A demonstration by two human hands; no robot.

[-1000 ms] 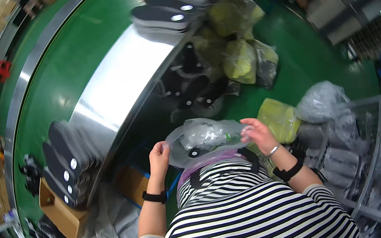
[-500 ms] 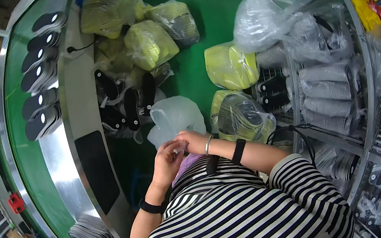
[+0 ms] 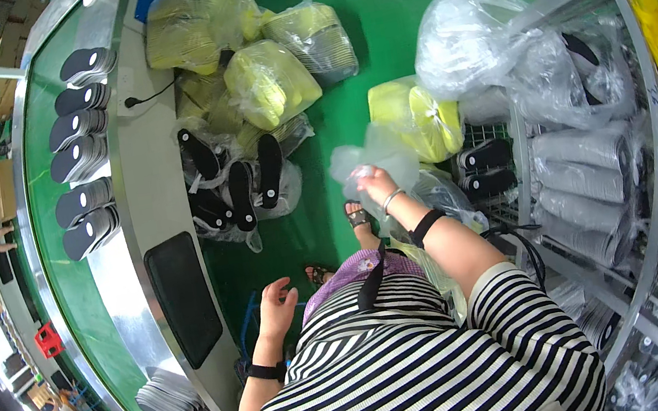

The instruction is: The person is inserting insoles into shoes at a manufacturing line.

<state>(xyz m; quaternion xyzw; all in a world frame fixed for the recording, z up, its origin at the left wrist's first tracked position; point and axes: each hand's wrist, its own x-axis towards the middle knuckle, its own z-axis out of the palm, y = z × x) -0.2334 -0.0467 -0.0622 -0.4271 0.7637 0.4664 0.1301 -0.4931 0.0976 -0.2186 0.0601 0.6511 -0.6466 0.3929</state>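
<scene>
My right hand [image 3: 376,186] is closed round the gathered part of a translucent plastic bag [image 3: 391,154], which hangs out beyond the fingers, loose and puffed. The bag is in front of a yellow bagged bundle [image 3: 393,111]. My left hand [image 3: 276,308] is off to the left, empty, its fingers loosely bent and apart. It is near the edge of the workbench, beside a black rectangular pad [image 3: 183,299]. Just beyond it on the floor lie several black insoles [image 3: 242,194] on clear plastic.
Stacks of black insoles [image 3: 79,158] line the green-topped bench [image 3: 68,283] at left. Yellow bagged bundles [image 3: 270,82] are heaped on the green floor ahead. At right, a metal rack [image 3: 651,149] holds bagged grey stacks [image 3: 580,151], with a large clear bag [image 3: 461,37] beside it.
My hands were together at the bag and are now apart. The right hand has carried the bag forward and to the right; the left has let go and drawn back.
</scene>
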